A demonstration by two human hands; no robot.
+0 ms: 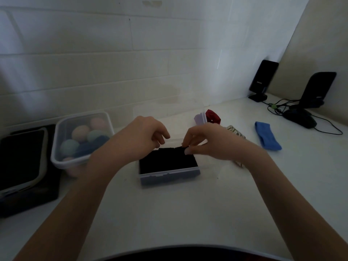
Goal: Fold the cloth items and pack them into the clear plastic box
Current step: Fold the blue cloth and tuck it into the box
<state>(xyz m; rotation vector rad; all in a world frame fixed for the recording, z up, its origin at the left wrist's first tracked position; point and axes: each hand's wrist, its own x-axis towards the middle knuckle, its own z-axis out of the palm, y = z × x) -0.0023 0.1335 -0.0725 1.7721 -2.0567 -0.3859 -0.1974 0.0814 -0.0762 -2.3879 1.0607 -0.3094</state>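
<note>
Head view: white table (188,213), tiled wall (113,53); right hand (205,142) pinches black cloth (167,162), left hand (145,134) curled, empty.

White worktop (188,213), carrying clear plastic box (169,177), tub of pastel balls (82,136), blue cloth (267,135), red cloth (212,115), two black stands (263,80).

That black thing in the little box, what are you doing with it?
A person is packing a folded black cloth into the clear plastic box. The right hand pinches its far edge, while the left hand hovers close beside it. A blue cloth, a red one and a striped one wait on the table.
</note>
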